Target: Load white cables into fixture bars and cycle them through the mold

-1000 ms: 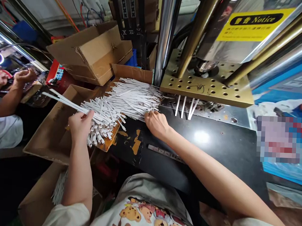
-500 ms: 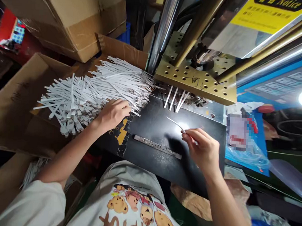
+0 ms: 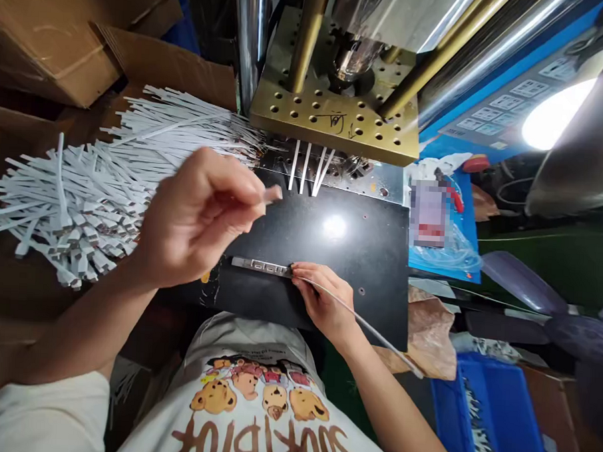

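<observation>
— Cable ties, then: where is the one in hand?

— One white cable tie (image 3: 362,322) lies pinched in the right hand (image 3: 323,300), low on the black plate (image 3: 350,255). Its head end meets the right end of the slim metal fixture bar (image 3: 262,267), and its tail trails back over the plate's near edge. The left hand (image 3: 197,215) is raised above the plate, fingertips pressed together on another tie's head (image 3: 273,194); the picture is blurred there, so the rest of that strip cannot be made out.

— How should the step be done well?

— As I judge it, keep the tie flat and in line with the bar, guide it by the head end, and do not let the long tail drag it askew.

— And the materials?

— The ties are thin, flat, flexible plastic, matte white, with small blocky heads. A loose heap of them (image 3: 98,177) fans out over cardboard boxes (image 3: 54,35) on the left. Four more ties (image 3: 309,168) stick out from under the brass-coloured drilled plate (image 3: 336,114) of the press, beneath polished steel columns (image 3: 250,37). The black plate is smooth and glossy, catching the lamp's glare.
</observation>
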### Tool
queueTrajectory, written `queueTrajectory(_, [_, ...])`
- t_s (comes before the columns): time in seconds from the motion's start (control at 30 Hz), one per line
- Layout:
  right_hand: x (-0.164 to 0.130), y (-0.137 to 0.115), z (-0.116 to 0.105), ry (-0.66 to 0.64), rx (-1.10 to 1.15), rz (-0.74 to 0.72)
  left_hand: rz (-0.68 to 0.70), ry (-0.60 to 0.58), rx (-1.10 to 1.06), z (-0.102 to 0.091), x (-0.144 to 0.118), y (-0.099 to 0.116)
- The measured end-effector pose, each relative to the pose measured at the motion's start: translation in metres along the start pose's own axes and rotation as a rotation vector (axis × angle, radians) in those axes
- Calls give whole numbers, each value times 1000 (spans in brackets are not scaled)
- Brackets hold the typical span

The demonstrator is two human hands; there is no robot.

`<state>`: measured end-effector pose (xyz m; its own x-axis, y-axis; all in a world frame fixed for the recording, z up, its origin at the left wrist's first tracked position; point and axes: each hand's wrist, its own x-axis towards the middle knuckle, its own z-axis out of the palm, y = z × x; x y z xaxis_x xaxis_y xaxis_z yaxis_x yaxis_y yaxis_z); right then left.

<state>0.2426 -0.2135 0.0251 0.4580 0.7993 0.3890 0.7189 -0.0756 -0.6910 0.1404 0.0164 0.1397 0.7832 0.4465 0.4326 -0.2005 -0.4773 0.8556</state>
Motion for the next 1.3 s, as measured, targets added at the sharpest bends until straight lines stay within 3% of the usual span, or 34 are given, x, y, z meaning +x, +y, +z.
queueTrajectory(0.1, [0,-2,2,-48,-94,-27,-114,109,-134,-8,-1,17])
queueTrajectory(0.23, [3,-3,4,-88,-142,-78,-252,101,-209,-2,-27,-15])
queueTrajectory(0.3, [6,-2,6,-82,-126,-109,-172,60,-31,11,-48,-38])
queueTrajectory(0.37, [7,0,7,-84,-118,-131,7,-24,177,25,-70,-56])
queueTrajectory(0.47, [8,3,8,-91,-122,-141,198,-166,323,40,-93,-70])
queueTrajectory(0.57, [7,4,8,-90,-127,-151,207,-256,390,44,-97,-71])
queueTrajectory(0.7, [5,5,12,-78,-122,-171,305,-341,517,41,-86,-61])
queueTrajectory(0.8, [5,7,6,-99,-107,-162,294,-402,564,41,-78,-54])
queueTrajectory(0.87, [12,11,-6,-210,-79,-147,286,-428,582,43,-77,-54])
queueTrajectory(1.0, [62,12,-22,-616,-60,-160,300,-417,611,49,-82,-65])
queueTrajectory(1.07, [99,5,-10,-662,-149,-155,319,-354,615,52,-87,-69])
queueTrajectory(1.17, [151,-15,33,-568,-353,-108,356,-319,608,51,-88,-70])
queueTrajectory(1.3, [192,-35,86,-537,-561,-17,359,-382,734,20,-73,-69])
